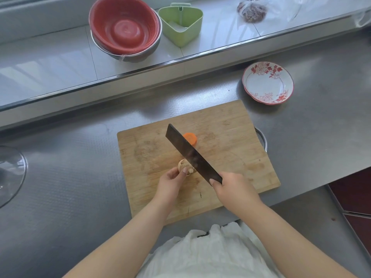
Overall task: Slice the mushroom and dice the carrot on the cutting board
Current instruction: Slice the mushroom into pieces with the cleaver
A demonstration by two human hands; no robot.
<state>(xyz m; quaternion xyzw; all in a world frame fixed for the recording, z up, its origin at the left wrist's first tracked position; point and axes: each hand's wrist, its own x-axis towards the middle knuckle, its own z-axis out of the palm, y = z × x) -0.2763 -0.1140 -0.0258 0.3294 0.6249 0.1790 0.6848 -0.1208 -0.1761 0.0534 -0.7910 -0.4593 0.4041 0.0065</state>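
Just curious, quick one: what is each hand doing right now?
Left hand: fingers curled round the mushroom on the cutting board.
Right hand: gripping the knife.

Bare cutting board (230, 137) beyond carrot (190, 138)

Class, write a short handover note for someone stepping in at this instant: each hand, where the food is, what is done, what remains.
Left hand: fingers curled round the pale brown mushroom on the wooden cutting board.
Right hand: grip on the dark broad-bladed cleaver, blade angled over the mushroom.
Orange carrot chunk: on the board beyond the blade, uncut.
Done: no slices visible.
Left: slice mushroom, dice carrot.
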